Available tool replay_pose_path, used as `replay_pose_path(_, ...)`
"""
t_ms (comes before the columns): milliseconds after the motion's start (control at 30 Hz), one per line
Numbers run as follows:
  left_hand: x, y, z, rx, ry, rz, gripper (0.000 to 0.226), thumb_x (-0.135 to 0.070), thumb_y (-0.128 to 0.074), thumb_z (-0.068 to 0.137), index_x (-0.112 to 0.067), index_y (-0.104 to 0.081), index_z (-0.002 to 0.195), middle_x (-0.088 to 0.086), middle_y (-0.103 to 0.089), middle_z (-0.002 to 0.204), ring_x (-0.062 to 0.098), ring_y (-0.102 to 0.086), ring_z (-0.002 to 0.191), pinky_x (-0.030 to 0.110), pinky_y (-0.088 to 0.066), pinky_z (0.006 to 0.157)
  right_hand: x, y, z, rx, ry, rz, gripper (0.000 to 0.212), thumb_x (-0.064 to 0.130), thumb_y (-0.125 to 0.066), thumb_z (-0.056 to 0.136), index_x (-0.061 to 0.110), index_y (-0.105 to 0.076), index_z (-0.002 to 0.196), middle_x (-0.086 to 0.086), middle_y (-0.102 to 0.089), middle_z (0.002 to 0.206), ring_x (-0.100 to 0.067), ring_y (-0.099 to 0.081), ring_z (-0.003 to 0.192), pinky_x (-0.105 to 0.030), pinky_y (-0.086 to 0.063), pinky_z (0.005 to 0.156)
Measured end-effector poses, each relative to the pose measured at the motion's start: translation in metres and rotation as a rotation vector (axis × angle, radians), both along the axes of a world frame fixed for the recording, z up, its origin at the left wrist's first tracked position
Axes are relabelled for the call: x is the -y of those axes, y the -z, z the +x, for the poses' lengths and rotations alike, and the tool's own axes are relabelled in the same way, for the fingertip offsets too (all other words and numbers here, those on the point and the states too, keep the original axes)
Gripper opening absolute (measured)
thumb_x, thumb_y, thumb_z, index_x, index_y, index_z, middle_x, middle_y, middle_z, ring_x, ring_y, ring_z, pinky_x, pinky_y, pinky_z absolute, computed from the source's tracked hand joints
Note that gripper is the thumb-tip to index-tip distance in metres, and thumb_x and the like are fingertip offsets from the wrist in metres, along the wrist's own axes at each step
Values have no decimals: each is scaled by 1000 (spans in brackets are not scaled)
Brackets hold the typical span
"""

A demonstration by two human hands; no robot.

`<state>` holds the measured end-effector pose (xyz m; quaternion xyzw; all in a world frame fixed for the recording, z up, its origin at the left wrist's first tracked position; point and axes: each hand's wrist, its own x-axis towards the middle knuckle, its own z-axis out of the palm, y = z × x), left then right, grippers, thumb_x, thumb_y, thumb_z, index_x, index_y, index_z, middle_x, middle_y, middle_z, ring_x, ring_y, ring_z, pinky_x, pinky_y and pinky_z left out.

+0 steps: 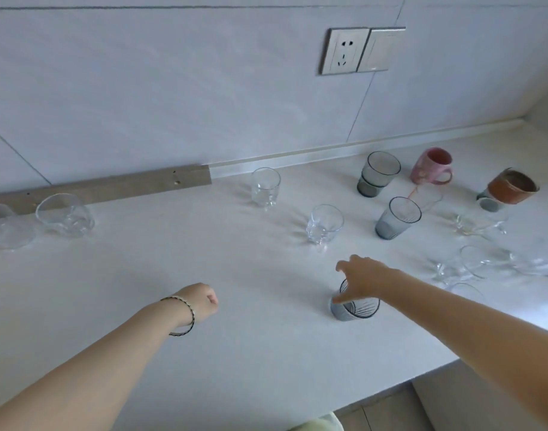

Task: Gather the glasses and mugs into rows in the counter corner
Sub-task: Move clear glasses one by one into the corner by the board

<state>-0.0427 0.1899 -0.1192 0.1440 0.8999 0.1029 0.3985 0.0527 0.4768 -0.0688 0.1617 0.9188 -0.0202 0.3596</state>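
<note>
One view: head cam, looking down at the white counter (179, 250), which runs to a corner at far right
Right hand (364, 275): over the rim of a grey ribbed glass (356, 306); one digit lies down its left wall, index finger sticks straight out away from it; can't tell if the grip is clamped
Grey ribbed glass: upright on the counter, near the front edge, well apart from the rest
Left hand (204, 301): above bare counter left of centre, fingers curled together under the palm, nothing seen in it
Bracelet (185, 317): thin bands on the left wrist
Clear tumblers: one (265, 188) near the back wall, one (324, 225) right of it and nearer the camera; both upright
Grey glasses: one (378, 174) at the back, one (397, 217) in front of it; apart
Pink mug (431, 166): just right of the rear grey glass, handle to the right
Brown mug (512, 185): further right, grey base
Clear glassware right: several pieces (474, 262) bunched near the right edge, blurred, count unclear
Clear glassware left: two wide pieces (64, 216) by the wall, far left
Wall: socket (344, 51) with switch (381, 49) touching its right side; wood strip (111, 185) along the base at left
</note>
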Motion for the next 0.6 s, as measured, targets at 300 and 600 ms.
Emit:
replay_pose_path(300, 4, -2, 18, 9, -95, -12, 23, -16, -41, 92, -12, -62, 103, -11, -48, 72, 17, -50, 85, 21, -36, 76, -1, 9, 10, 28, -87, -11, 73, 43, -67, 74, 16, -32, 132, -6, -45, 119, -28, -58, 108, -30, -43, 77)
replay_pose_path(600, 72, -10, 15, 50, -241, -71, 23, -13, -41, 90, -15, -61, 101, -12, -48, 70, 15, -48, 85, 21, -36, 76, 69, -8, -64, -276, -86, -155, 72, 42, -69, 71, 14, -34, 127, -9, -48, 123, -31, -54, 112, -31, -42, 79)
